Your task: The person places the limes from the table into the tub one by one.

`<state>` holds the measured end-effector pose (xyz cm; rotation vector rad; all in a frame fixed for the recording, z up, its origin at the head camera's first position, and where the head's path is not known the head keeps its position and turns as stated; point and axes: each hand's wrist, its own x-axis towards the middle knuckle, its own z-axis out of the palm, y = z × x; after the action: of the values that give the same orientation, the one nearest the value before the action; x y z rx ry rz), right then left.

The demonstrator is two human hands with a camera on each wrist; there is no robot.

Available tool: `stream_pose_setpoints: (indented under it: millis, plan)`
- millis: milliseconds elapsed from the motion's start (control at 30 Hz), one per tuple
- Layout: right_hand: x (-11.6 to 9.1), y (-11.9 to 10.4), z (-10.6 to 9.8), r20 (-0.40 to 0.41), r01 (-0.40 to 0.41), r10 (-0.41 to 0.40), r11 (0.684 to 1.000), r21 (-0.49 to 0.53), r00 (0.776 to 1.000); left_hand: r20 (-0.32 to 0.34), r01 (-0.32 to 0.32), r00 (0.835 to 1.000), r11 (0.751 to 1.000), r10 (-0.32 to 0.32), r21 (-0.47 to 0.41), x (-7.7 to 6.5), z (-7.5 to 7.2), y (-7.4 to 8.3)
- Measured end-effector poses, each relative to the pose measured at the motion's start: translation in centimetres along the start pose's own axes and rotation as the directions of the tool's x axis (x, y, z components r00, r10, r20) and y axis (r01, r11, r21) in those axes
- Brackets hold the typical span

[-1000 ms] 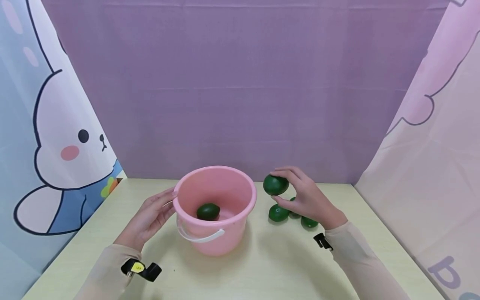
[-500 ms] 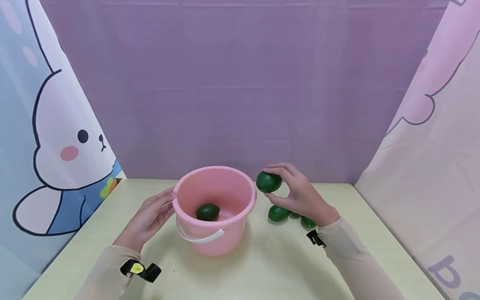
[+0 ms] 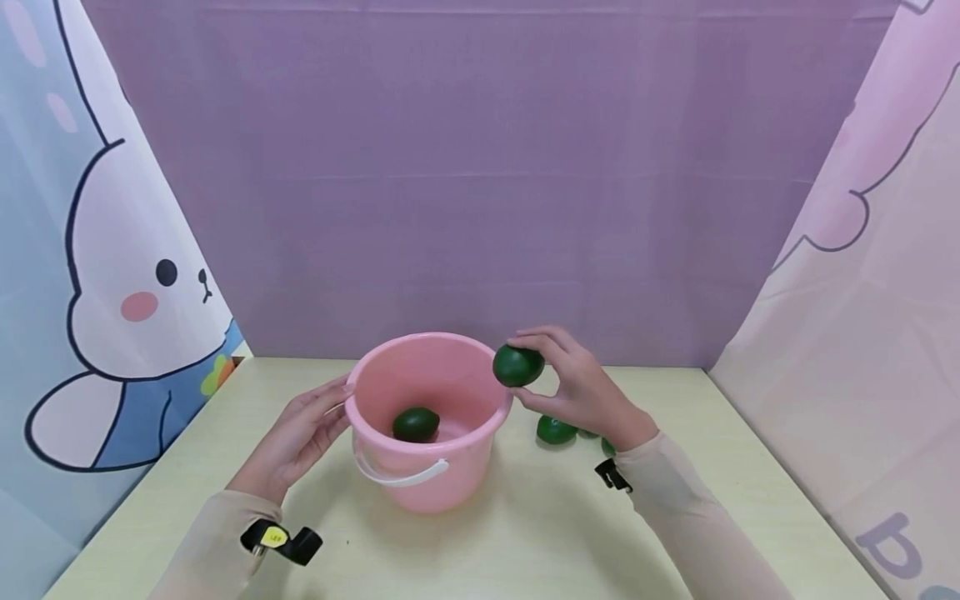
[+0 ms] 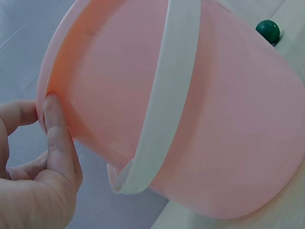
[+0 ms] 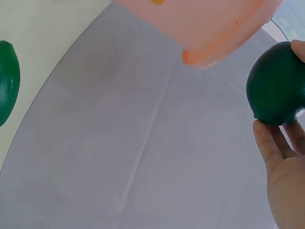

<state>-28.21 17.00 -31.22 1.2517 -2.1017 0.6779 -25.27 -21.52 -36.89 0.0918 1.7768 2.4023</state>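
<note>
My right hand pinches a glossy dark green lime between thumb and fingers, held up at the bucket's right rim. In the right wrist view, fingers and thumb hold the same lime at its ends. The pink bucket stands upright, its white handle hanging down the front. Inside lies another lime. My left hand holds the bucket's left rim; in the left wrist view its fingertips grip the lip from both sides.
Several more limes lie on the pale wooden table right of the bucket, partly hidden behind my right hand and wrist. A purple cloth rises behind the table, with printed cloths on both sides.
My right hand has carried the lime leftward, from above the other limes to the bucket's right rim. The left hand and the bucket have stayed in place.
</note>
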Motion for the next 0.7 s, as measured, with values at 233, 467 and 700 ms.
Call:
stream_pose_setpoints:
  millis: [233,467,700]
  plan:
    - [0.4,-0.2,0.6,0.017,-0.009,0.008,1.0,0.03,1.0,-0.005,0.002,1.0,1.0,-0.002,0.006,-0.1,0.0,0.0]
    - [0.9,-0.5,1.3,0.034,0.0,-0.002,0.999,0.047,0.999,-0.004,-0.001,1.0,1.0,0.001,0.006,0.0,0.0,0.0]
    - [1.3,-0.6,2.0,0.044,0.02,-0.024,0.997,0.074,0.999,-0.004,0.001,1.0,1.0,-0.001,0.007,0.0,0.1,0.0]
